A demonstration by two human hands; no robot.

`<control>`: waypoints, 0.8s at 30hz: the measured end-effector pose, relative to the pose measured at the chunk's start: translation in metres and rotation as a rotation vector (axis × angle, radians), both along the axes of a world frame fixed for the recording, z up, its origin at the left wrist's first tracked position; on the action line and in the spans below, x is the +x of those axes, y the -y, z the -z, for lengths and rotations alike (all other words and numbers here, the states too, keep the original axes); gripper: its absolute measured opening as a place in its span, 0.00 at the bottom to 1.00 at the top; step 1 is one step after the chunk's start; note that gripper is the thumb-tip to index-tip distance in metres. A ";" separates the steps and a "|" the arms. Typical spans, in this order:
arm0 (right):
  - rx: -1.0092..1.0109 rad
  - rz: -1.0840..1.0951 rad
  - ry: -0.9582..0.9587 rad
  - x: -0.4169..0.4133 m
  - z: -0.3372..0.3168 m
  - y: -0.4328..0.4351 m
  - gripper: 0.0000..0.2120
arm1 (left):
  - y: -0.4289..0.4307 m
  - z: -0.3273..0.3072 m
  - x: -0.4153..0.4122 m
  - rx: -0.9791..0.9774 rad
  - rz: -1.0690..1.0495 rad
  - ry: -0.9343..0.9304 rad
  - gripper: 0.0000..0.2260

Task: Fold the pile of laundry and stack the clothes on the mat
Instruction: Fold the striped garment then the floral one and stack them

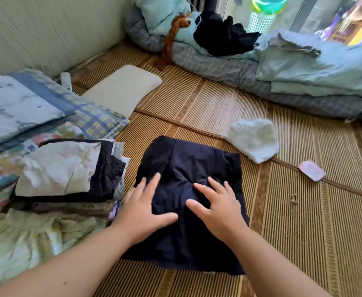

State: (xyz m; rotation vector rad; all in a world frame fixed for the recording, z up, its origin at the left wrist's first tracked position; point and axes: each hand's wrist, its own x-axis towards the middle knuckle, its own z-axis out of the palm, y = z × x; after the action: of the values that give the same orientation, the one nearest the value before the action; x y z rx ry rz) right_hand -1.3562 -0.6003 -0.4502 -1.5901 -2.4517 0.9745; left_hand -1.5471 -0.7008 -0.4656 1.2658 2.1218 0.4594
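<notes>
On a woven straw mat (304,221) in a bedroom corner, a person leans over a navy garment (188,232) spread flat in front of them. Both hands lie on it, fingers straight and spread, gripping nothing: the left hand (142,207) near its left edge, the right hand (217,207) over a bunched crease at the centre. Just left of the garment stands a stack of folded clothes (68,174), a pale piece on top. A crumpled white cloth (254,139) lies apart to the upper right, and a heap of dark clothes (225,35) sits on the bedding behind. The step appears to be smoothing before a fold: sweeping outward from the centre should flatten the crease, so the edges meet squarely and the piece stacks level.
</notes>
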 end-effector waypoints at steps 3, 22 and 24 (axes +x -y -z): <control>0.083 0.158 -0.154 -0.007 -0.013 -0.006 0.20 | -0.014 -0.009 -0.012 0.166 -0.299 0.146 0.37; -0.850 0.641 -0.379 0.037 0.056 -0.036 0.71 | -0.045 0.047 -0.026 -0.261 -0.608 0.916 0.68; -0.849 0.626 -0.380 0.037 0.062 -0.038 0.71 | -0.044 0.058 -0.026 -0.209 -0.601 0.829 0.64</control>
State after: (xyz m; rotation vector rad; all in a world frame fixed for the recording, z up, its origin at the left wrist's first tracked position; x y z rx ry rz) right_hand -1.3194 -0.5620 -0.5124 -1.9074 -1.1766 2.0402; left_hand -1.5730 -0.6572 -0.5234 0.1985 1.7002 0.8140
